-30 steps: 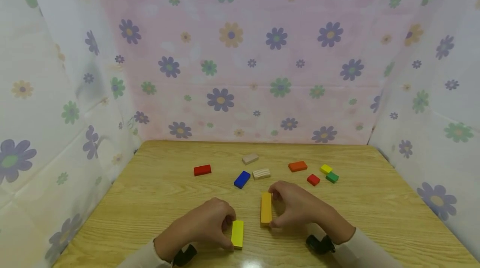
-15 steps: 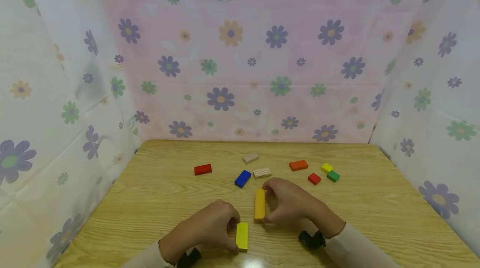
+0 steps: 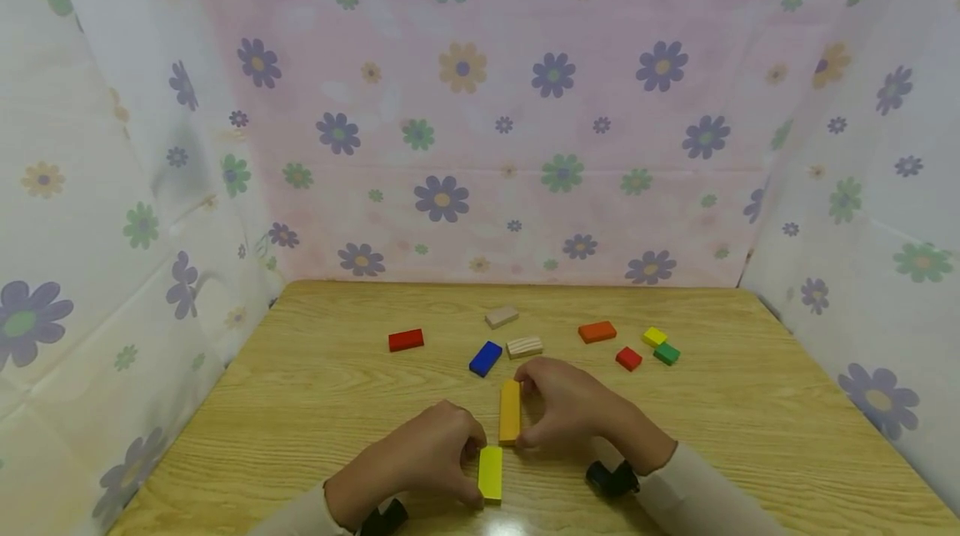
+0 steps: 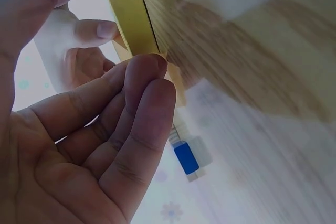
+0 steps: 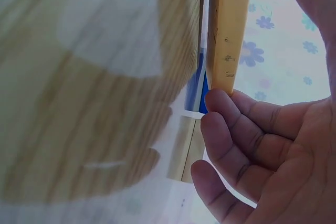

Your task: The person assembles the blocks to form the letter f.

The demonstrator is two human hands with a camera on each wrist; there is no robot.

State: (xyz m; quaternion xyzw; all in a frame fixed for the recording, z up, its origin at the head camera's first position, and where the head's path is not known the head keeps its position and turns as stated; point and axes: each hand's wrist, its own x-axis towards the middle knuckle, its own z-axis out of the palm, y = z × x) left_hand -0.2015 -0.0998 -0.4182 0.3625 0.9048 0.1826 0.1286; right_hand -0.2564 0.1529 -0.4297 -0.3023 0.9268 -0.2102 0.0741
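Note:
Near the table's front, my left hand (image 3: 435, 454) pinches a bright yellow wooden block (image 3: 491, 476) by its two ends, thumb at the near end and fingertips at the far end. My right hand (image 3: 568, 409) holds a longer orange-yellow block (image 3: 510, 413) the same way. The two blocks lie almost parallel, the orange-yellow one a little farther off and to the right. In the left wrist view the yellow block (image 4: 130, 11) stretches from thumb to fingers, and the right hand (image 4: 79, 38) shows behind it. Dark marks dot the orange-yellow block (image 5: 230, 35) in the right wrist view.
Beyond the hands lie a blue block (image 3: 485, 358), two plain wood blocks, one striped (image 3: 523, 348), and a dark red block (image 3: 406, 340) at left. To the right are an orange block (image 3: 597, 332) and small red, yellow and green (image 3: 666, 353) blocks. Flowered cloth encloses the table.
My right hand has brought the orange-yellow block to the left. My left hand has shifted slightly right with the yellow block, so the gap between the two has narrowed.

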